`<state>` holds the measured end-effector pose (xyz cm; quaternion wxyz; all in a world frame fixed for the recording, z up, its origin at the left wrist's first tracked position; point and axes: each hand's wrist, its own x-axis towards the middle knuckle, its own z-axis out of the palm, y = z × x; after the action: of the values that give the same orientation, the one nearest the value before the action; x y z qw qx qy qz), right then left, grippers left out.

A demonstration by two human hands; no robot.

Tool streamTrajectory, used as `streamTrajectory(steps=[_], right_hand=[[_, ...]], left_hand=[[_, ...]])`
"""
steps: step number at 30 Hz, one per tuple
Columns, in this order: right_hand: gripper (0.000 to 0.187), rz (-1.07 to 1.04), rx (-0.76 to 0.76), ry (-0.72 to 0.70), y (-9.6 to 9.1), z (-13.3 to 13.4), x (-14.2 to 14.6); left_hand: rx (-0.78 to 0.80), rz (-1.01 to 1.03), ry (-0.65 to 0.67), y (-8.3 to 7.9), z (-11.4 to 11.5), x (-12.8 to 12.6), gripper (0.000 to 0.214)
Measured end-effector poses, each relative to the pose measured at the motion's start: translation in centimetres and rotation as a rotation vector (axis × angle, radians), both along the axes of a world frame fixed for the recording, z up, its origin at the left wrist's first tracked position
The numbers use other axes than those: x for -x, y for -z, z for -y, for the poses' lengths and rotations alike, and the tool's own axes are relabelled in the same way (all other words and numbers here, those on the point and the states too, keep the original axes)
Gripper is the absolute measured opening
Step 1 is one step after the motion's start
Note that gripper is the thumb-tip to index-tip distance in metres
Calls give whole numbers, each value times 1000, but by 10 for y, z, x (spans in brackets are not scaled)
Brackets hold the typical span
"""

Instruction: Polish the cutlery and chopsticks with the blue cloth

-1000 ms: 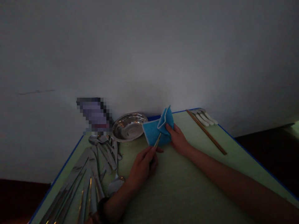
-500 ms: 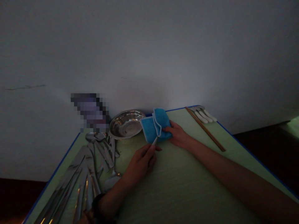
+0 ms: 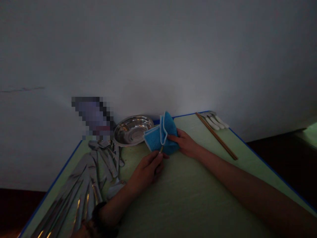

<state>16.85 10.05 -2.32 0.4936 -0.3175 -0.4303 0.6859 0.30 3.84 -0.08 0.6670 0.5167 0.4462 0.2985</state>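
My right hand grips a folded blue cloth with a white edge, held just above the green table. My left hand is closed round a thin stick-like utensil, probably a chopstick, whose far end is wrapped inside the cloth. Only a short bit of the utensil shows between my fingers and the cloth.
A steel bowl sits behind the cloth near the wall. Several metal spoons and other cutlery lie at the table's left. A pair of brown chopsticks and white-handled utensils lie at the far right corner.
The cloth was refolded round the utensil and slid closer to my left hand, so less of the utensil shows. Both hands shifted slightly left.
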Motion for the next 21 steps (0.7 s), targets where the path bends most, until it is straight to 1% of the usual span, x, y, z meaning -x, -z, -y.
streamTrajectory(steps=[2, 4, 8, 14, 21], right_hand=[[25, -10, 12, 4, -1, 0, 1], [24, -33, 56, 31, -3, 1, 2], [30, -57, 132, 74, -6, 1, 3], [23, -22, 40, 39, -3, 1, 2], [21, 9, 36, 34, -6, 2, 1]], left_hand=[[-5, 4, -17, 0, 0, 0, 25], [7, 19, -32, -1, 0, 0, 25], [51, 63, -43, 0, 0, 1, 26], [58, 65, -39, 0, 1, 1, 25], [52, 51, -47, -2, 2, 0, 25]])
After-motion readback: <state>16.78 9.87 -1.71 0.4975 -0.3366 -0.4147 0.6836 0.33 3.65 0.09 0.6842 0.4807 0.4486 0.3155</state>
